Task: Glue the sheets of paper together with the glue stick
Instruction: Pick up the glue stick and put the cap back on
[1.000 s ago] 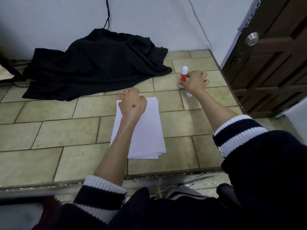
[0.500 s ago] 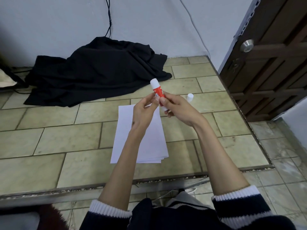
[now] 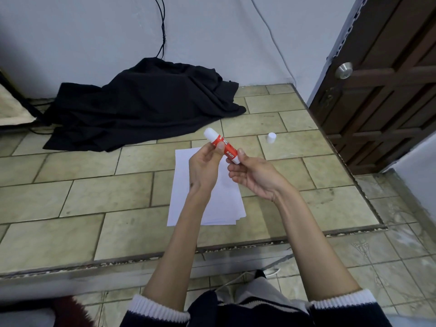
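Overhead, both the left hand (image 3: 203, 165) and right hand (image 3: 253, 174) pinch the red-and-white glue stick (image 3: 221, 145) above the stacked white paper sheets (image 3: 224, 204); its cap (image 3: 271, 138) stands well apart.

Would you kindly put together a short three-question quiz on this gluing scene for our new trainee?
1. True or false: both hands hold the glue stick.
2. Where is the stack of paper? A) on the tiled floor, below the hands B) on the black cloth C) against the door
3. Fill in: the small white cap stands on the floor to the ______ of the paper.

Key:
1. True: the left hand pinches its middle and the right hand its lower end.
2. A
3. right
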